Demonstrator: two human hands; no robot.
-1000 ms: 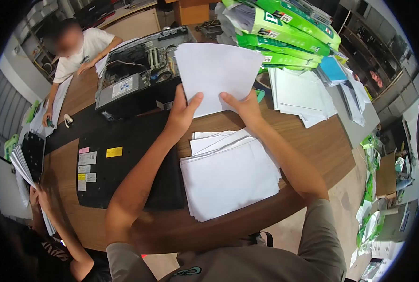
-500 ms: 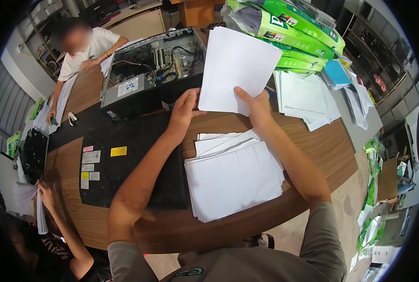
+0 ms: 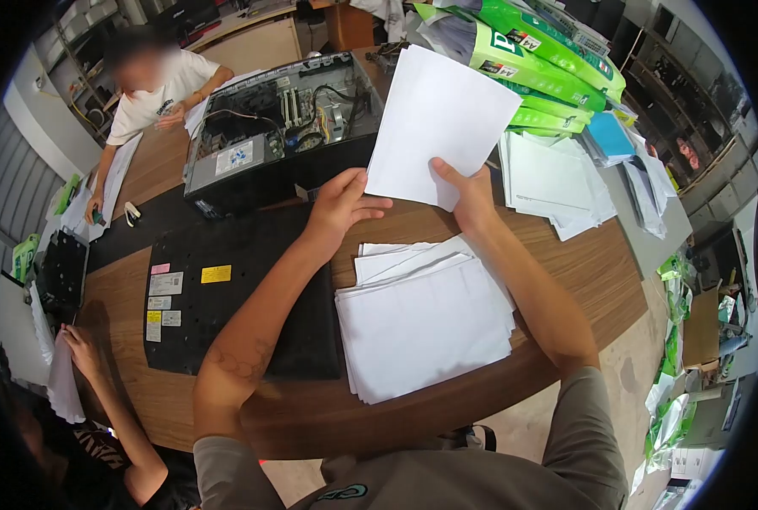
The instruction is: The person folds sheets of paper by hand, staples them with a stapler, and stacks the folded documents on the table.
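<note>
Raised above the table is a stack of white paper (image 3: pixel 442 119), tilted to the right. My right hand (image 3: pixel 468 191) grips its lower right part, the thumb flat on the front sheet and the fingers hidden behind. At the stack's lower left corner is my left hand (image 3: pixel 342 208), its fingers stretched out and apart along the edge; whether it touches the sheets is hard to tell. Below both hands lies a second pile of white paper (image 3: pixel 425 327), its sheets unevenly lined up.
An opened computer case (image 3: pixel 281 127) stands behind my left hand, with a black cover panel (image 3: pixel 234 297) nearer me. Green paper packs (image 3: pixel 549 64) and loose sheets (image 3: pixel 549 174) lie at right. One person (image 3: pixel 166 93) sits across; another's hand (image 3: pixel 81 348) holds paper at left.
The held stack has shifted slightly right. My left hand's fingers have spread more beside its corner. The person across has lifted a hand, and the sheets held at left have swung.
</note>
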